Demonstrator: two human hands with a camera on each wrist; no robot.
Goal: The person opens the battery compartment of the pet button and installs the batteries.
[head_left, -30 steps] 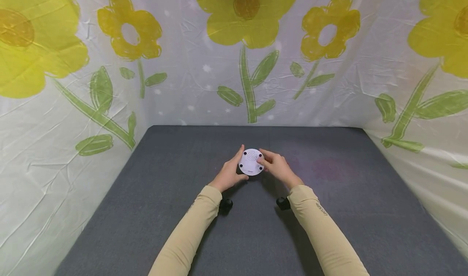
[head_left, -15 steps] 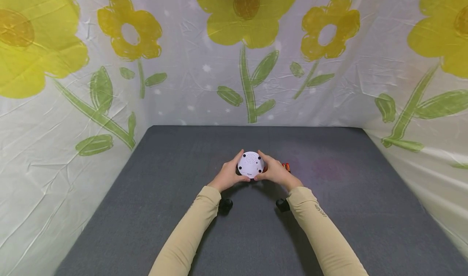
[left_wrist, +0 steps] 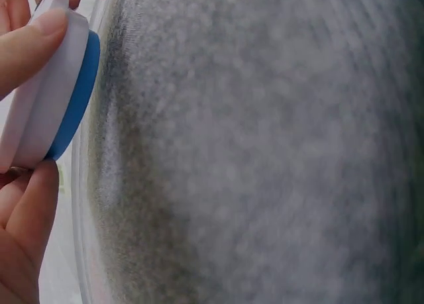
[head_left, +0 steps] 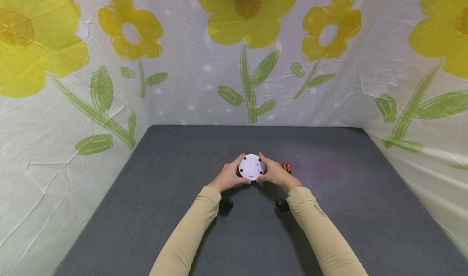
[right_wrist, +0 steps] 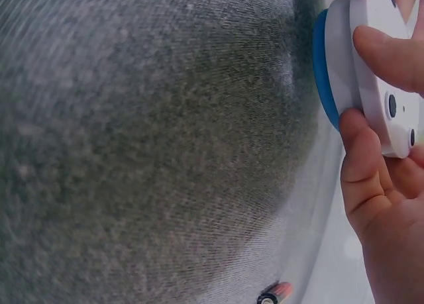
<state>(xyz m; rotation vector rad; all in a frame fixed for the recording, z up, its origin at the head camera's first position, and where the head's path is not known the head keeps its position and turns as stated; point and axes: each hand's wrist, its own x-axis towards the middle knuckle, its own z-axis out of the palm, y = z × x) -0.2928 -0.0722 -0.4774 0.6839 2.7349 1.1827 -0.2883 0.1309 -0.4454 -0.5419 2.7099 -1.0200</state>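
White, the disc (head_left: 251,168) sits between left hand (head_left: 227,177) and right hand (head_left: 277,174), their fingers gripping its rim. Batteries (head_left: 288,168) lie just beside the right hand.

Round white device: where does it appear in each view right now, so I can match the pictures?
Head: just below and right of centre, the round white device is held between the left hand and right hand.
Left wrist: upper left, at the edge, with its blue band facing right.
Right wrist: upper right, blue band facing left.
Shared landmark: the grey tabletop, seen in all three.
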